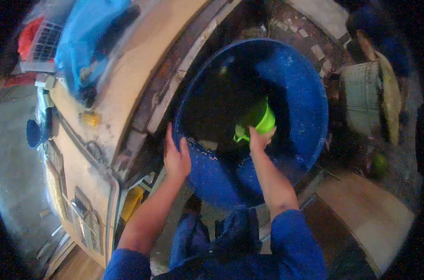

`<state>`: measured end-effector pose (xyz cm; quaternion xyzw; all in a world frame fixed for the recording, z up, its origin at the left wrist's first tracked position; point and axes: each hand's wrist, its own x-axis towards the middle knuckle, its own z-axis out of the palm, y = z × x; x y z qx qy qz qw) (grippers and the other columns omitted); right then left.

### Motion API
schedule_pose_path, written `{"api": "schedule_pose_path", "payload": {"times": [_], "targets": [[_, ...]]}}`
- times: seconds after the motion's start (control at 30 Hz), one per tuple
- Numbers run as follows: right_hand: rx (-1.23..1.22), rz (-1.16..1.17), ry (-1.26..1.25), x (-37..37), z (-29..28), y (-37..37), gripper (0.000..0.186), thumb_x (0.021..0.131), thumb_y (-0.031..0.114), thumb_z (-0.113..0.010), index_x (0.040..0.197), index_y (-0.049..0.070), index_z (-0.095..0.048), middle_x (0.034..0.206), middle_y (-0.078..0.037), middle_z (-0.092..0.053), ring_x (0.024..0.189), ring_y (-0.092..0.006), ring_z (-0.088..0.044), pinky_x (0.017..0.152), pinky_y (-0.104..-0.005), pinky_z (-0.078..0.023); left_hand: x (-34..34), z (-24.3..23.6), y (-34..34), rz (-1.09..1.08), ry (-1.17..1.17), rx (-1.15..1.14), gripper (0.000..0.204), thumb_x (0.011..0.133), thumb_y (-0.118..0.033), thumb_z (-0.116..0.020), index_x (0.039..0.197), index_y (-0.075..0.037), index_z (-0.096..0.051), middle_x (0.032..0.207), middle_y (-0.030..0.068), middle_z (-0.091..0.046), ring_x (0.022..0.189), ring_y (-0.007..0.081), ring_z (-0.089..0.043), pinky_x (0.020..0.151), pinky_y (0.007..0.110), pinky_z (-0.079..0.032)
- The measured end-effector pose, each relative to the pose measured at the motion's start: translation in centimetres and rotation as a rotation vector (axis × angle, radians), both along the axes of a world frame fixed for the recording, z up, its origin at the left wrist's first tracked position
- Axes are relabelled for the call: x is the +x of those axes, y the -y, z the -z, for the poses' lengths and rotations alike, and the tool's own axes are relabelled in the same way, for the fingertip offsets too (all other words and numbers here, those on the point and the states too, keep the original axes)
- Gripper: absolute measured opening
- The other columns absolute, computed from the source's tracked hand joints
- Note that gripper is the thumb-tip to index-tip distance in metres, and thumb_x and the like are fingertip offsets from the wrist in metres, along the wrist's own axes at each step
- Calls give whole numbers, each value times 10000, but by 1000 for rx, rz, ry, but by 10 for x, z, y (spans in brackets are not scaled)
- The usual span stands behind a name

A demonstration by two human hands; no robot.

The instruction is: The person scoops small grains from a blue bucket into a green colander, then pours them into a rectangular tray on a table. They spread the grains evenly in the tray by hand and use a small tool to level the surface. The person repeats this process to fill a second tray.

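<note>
Inside blue tub [307,91]: pinching green container [267,120] with right hand [262,137] | at tub's left side: spreading left hand [177,161] | probably light, stiff; best gripped by wall

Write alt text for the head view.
A person's right hand holds a bright green container inside a large blue tub, while the left hand touches the tub's left rim. Further left, crumpled blue material lies on a tan surface.

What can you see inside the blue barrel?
Inside the blue barrel, the right hand holds a green container. The interior beyond is mostly dark, so contents can't be made out. Whatever lies beneath the hand and container is covered.
</note>
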<state>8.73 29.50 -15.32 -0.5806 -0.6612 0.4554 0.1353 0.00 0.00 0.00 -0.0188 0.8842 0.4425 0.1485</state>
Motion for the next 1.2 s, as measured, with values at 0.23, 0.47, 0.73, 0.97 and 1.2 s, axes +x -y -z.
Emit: {"api": "schedule_pose_path", "payload": {"times": [0.23,0.47,0.73,0.97,1.2], "targets": [[112,-299,522,-107,136,-35,1136,761,300,-876,1650,126,-191,1585,-276,-339,1421,-488,-413,1186,-514,-396,3,-1,7,-13,26,-22,593,1053,-141,-474,1595,33,-306,1564,271,-452,1435,412,-461,1210,438,-330],[251,-1088,633,-157,194,46,1097,761,326,-882,1630,99,-252,1547,-253,-438,1366,-450,-495,1143,-509,-444,2,20,4,-32,-26,123,583,1093,-265,-415,1569,60,-323,1437,264,-552,1308,369,-563,1140,434,-410],[72,-1218,551,-61,132,36,969,765,332,-870,1573,80,-398,1488,-265,-526,1348,-445,-536,1068,-514,-509,0,15,-3,-68,4,123,579,1101,-367,-445,1555,-20,-351,1382,109,-567,1213,229,-539,1080,398,-426],[57,-947,733,-93,201,-17,931,790,348,-827,1578,89,-403,1532,-286,-458,1390,-456,-491,1053,-538,-511,3,15,1,-45,7,70,597,1096,-304,-439,1561,55,-335,1408,263,-570,1266,365,-585,1115,445,-427],[182,-1273,597,-33,143,73,943,817,375,-786,1608,98,-354,1598,-292,-376,1423,-454,-455,1057,-562,-500,4,22,3,-116,78,234,573,1086,-243,-448,1564,51,-328,1416,246,-565,1277,342,-571,1125,440,-415]]}}
